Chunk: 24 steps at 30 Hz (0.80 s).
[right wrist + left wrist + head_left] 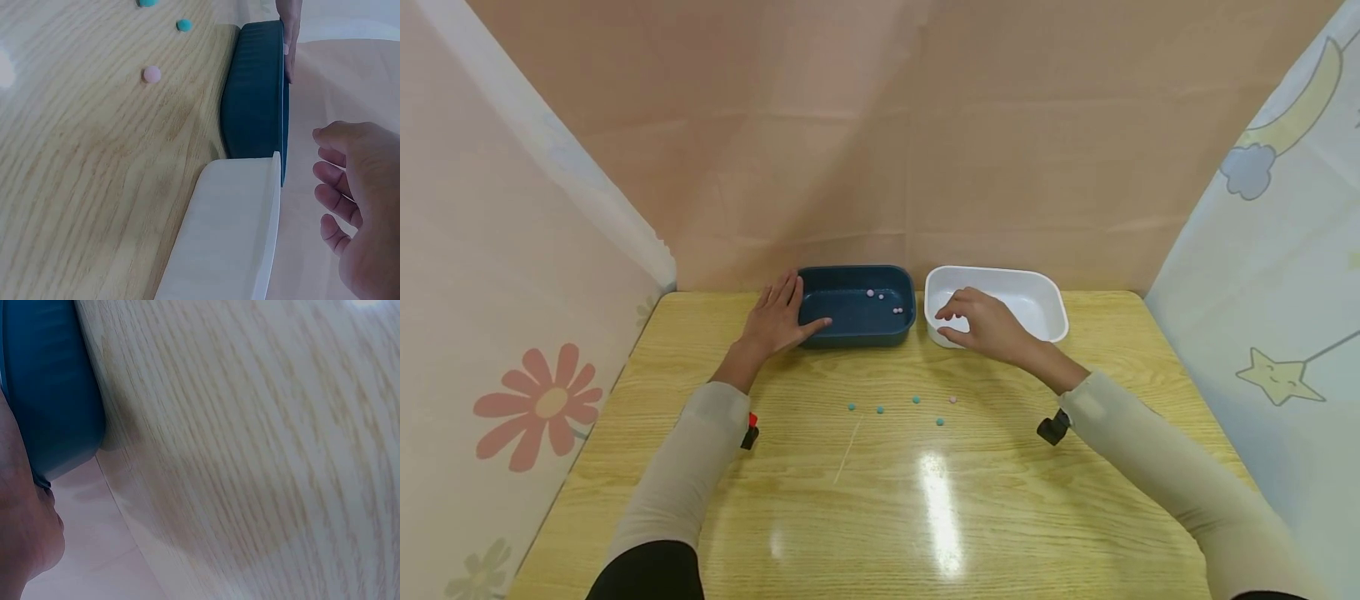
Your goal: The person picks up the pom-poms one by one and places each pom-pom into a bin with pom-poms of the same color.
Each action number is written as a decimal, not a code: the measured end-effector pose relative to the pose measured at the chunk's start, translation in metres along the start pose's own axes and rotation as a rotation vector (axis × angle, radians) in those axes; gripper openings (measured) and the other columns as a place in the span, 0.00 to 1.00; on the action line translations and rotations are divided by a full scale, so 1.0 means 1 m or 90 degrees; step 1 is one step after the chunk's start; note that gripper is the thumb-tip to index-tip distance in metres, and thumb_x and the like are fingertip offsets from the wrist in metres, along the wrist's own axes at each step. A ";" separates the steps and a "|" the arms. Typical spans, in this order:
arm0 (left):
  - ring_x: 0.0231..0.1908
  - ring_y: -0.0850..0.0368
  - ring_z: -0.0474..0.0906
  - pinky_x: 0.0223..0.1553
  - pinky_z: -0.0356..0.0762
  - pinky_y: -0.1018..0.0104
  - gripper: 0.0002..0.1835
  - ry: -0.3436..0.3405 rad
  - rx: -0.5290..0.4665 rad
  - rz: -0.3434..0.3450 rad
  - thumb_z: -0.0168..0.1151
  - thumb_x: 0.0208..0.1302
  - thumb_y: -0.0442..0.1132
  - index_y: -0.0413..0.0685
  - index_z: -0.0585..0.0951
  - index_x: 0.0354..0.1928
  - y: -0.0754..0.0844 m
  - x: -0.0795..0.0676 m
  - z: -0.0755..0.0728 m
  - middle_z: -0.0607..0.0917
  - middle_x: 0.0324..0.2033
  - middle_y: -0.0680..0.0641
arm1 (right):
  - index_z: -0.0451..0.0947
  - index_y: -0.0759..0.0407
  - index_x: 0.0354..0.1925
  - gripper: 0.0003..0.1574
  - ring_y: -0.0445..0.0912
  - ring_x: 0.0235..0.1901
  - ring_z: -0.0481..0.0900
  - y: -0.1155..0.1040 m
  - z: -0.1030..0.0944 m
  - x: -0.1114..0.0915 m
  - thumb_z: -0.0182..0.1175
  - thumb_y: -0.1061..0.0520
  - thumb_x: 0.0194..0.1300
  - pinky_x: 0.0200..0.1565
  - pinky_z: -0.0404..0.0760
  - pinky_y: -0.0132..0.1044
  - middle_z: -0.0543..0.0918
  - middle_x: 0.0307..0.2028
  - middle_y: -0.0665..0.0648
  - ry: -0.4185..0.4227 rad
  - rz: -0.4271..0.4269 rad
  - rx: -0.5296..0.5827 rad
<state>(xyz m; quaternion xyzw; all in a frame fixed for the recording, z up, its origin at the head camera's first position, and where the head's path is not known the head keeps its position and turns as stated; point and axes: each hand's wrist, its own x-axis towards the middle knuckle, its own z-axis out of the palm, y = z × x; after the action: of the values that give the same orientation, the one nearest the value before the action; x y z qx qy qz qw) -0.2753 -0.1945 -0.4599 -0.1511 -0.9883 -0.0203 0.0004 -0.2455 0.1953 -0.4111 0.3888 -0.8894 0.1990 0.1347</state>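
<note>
My left hand point(775, 321) rests on the left end of a dark blue tray point(853, 340), fingers straight along the rim and thumb over the front edge. Several small pink balls point(870, 293) lie inside that tray. Over the left part of a white tray point(1060, 321) hovers my right hand point(981, 323), fingers loosely bent, thumb apart from them. Nothing shows between those fingers point(331, 178) in the right wrist view. On the table in front of the trays lie several teal balls point(916, 400) and one pink ball point(953, 400).
The wooden table point(820, 517) carries both trays side by side at its back edge, against a tan backdrop point(1000, 167). Patterned sheets hang at left and right. A black wrist camera point(1052, 428) juts out below my right wrist.
</note>
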 end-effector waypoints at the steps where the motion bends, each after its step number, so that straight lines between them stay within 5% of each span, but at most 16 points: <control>1: 0.76 0.45 0.34 0.74 0.36 0.45 0.60 -0.001 -0.001 -0.001 0.29 0.60 0.81 0.38 0.41 0.77 0.000 0.000 0.000 0.37 0.77 0.40 | 0.86 0.57 0.41 0.14 0.46 0.37 0.78 -0.001 -0.001 -0.002 0.73 0.54 0.56 0.36 0.79 0.41 0.82 0.34 0.52 -0.002 -0.001 0.003; 24: 0.76 0.44 0.34 0.74 0.36 0.44 0.59 0.004 -0.012 0.001 0.31 0.61 0.81 0.38 0.40 0.77 0.002 -0.001 -0.002 0.37 0.77 0.40 | 0.86 0.55 0.42 0.14 0.46 0.33 0.81 -0.013 0.000 -0.041 0.73 0.54 0.56 0.33 0.79 0.37 0.83 0.34 0.51 -0.039 -0.036 0.032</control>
<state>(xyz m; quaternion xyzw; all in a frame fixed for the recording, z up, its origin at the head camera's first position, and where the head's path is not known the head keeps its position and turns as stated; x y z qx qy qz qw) -0.2733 -0.1926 -0.4578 -0.1517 -0.9880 -0.0300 0.0017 -0.2089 0.2138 -0.4238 0.4231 -0.8764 0.2055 0.1032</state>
